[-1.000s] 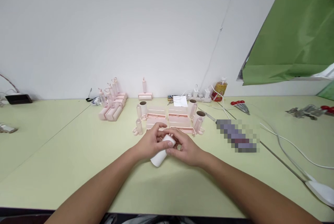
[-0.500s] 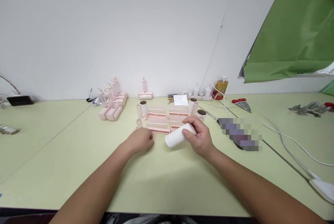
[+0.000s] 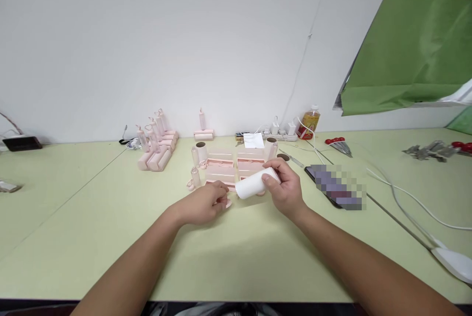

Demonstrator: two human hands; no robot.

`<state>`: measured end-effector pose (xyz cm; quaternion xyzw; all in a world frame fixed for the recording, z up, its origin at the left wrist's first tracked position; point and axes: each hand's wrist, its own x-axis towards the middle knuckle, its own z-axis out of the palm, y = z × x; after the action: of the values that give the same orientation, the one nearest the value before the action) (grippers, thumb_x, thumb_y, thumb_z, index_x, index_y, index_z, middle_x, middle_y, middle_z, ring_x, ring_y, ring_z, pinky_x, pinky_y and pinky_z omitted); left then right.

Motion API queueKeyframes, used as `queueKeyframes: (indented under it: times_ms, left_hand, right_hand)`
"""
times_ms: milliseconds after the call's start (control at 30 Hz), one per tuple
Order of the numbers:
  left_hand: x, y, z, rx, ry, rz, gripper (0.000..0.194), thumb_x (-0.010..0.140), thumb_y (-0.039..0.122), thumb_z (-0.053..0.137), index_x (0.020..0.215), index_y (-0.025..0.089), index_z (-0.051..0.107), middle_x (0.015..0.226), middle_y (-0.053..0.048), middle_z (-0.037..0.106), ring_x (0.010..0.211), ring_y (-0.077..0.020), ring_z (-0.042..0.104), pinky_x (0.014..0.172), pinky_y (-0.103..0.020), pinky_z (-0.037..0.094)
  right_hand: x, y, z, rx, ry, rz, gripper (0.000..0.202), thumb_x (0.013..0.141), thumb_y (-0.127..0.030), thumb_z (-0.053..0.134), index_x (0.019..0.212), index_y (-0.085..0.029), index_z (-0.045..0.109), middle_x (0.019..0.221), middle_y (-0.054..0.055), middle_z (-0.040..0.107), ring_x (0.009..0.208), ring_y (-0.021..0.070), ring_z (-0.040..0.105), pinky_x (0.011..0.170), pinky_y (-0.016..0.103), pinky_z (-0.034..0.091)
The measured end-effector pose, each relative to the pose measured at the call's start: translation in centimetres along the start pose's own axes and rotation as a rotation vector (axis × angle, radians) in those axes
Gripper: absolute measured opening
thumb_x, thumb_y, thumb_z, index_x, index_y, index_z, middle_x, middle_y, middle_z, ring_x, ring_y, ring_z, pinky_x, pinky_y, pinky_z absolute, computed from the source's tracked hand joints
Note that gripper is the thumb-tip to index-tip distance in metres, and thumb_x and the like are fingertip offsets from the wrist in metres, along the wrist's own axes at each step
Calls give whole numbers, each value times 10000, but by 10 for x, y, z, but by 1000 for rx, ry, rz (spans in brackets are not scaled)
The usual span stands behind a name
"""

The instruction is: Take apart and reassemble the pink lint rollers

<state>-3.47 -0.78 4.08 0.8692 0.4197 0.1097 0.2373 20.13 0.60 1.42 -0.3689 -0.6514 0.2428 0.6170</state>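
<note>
My right hand [image 3: 286, 189] is wrapped round a white lint roller refill [image 3: 254, 185], tilted and held above the table. My left hand [image 3: 204, 203] is closed on a small pale pink end cap [image 3: 228, 203], whose edge shows at the fingertips. Beyond both hands lie open pink lint roller cases [image 3: 220, 162] with clear lids, several in two rows; the nearer ones are partly covered by my hands and the roll. A pink handle [image 3: 195, 177] stands left of the cases. Another white refill [image 3: 201, 153] stands on end behind it.
Several assembled pink lint rollers [image 3: 158, 151] are grouped at the back left, and a single one [image 3: 203, 134] stands by the wall. On the right are a phone [image 3: 313, 173], a bottle [image 3: 309, 122], a power strip [image 3: 283, 136], red-handled tools [image 3: 337, 144] and white cables [image 3: 401, 198].
My left hand has moved right, bringing the end cap closer to the roll. The roll in my right hand has been raised slightly and turned nearer to level.
</note>
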Motion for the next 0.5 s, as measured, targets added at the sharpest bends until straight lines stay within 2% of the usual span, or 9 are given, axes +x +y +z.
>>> queueKeyframes:
  times_ms: [100, 233, 367, 500]
  left_hand:
    - [1, 1, 1, 24, -34, 10, 224, 907, 346, 377, 818, 195, 517, 798, -30, 580, 665, -163, 491, 581, -268, 337]
    - [3, -1, 6, 100, -76, -1, 208, 910, 318, 369, 843, 196, 523, 828, -42, 598, 707, -174, 509, 604, -276, 347]
    - [3, -1, 9, 133, -66, -32, 185, 888, 309, 393, 791, 202, 509, 781, -36, 595, 667, -173, 500, 567, -274, 331]
    - [2, -1, 9, 59, -32, -104, 111, 809, 309, 490, 789, 204, 518, 754, -28, 592, 611, -166, 501, 511, -269, 297]
  right_hand:
    - [1, 0, 1, 36, 23, 54, 207, 777, -375, 618, 901, -214, 582, 852, 33, 481, 749, 187, 500, 440, 235, 448]
    - [1, 5, 1, 48, -4, 75, 226, 787, -384, 612, 923, -209, 574, 856, 32, 489, 727, 181, 507, 461, 253, 465]
    - [0, 6, 1, -44, -13, 2, 223, 799, -381, 606, 935, -206, 577, 883, 38, 509, 778, 196, 530, 601, 315, 494]
    - [0, 2, 3, -136, -53, -116, 186, 812, -359, 588, 924, -212, 574, 891, 38, 527, 816, 206, 534, 714, 356, 465]
